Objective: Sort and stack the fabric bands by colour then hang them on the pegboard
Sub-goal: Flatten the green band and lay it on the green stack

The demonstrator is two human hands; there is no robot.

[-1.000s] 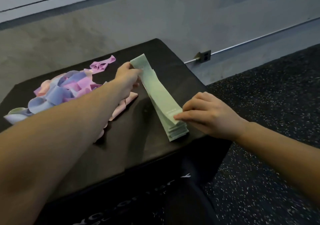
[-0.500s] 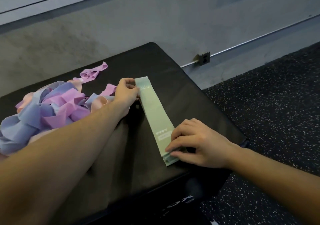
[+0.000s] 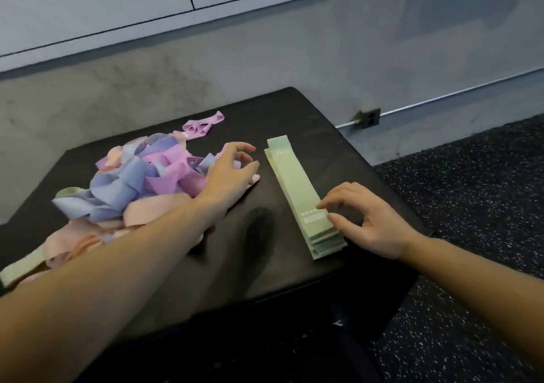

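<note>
Head view: a black padded box [image 3: 309, 117] stands against a grey wall, and its top carries all the bands. A neat stack of green bands [image 3: 297, 188] lies flat on the right half of the top, running from near the middle of the top towards the near right edge, with its layered ends fanned slightly at the near end. The right hand [image 3: 368, 223] rests at that near end: its fingertips [image 3: 322, 205] touch the top band's right edge and the thumb presses against the side of the stack, the fingers bent but not wrapped round anything. The left hand [image 3: 232, 173] hovers just left of the stack's far end, apart from it, fingers spread and loosely curved, holding nothing. Under and behind the left forearm, a loose heap of pink, purple and blue bands [image 3: 141, 185] covers the left half of the top, spilling to its near left edge. One purple band [image 3: 203, 124] lies by itself towards the far edge, just beyond the heap. A speckled dark floor [image 3: 471, 182] lies to the right of the box.
</note>
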